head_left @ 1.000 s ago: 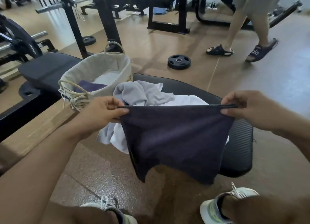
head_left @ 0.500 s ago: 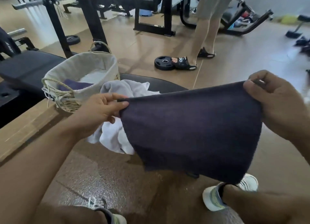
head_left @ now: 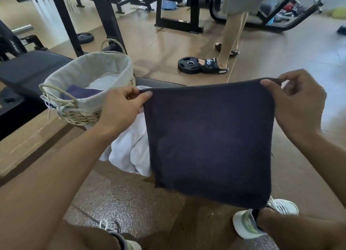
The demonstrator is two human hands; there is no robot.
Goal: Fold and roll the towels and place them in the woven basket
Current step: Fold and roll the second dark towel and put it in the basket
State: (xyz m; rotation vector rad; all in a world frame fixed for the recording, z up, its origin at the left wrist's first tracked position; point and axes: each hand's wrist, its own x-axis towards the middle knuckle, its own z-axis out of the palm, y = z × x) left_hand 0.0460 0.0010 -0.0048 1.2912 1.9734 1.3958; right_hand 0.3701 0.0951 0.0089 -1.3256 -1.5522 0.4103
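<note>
Gym floor, padded bench (head_left: pixel 33 70) | left hand (head_left: pixel 121 107) and right hand (head_left: pixel 297 104) each pinch a top corner of one dark towel (head_left: pixel 207 141), hanging below fingertips | one woven basket (head_left: pixel 84 92) beside left fingers | white towels (head_left: pixel 129 148) behind

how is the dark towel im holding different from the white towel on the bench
The dark towel is navy; the white towel is pale. The dark towel hangs flat and spread, pinched at its top corners by the left hand and right hand; the white towel lies crumpled and untouched, partly hidden behind it. Neither is rolled or in the basket.
</note>
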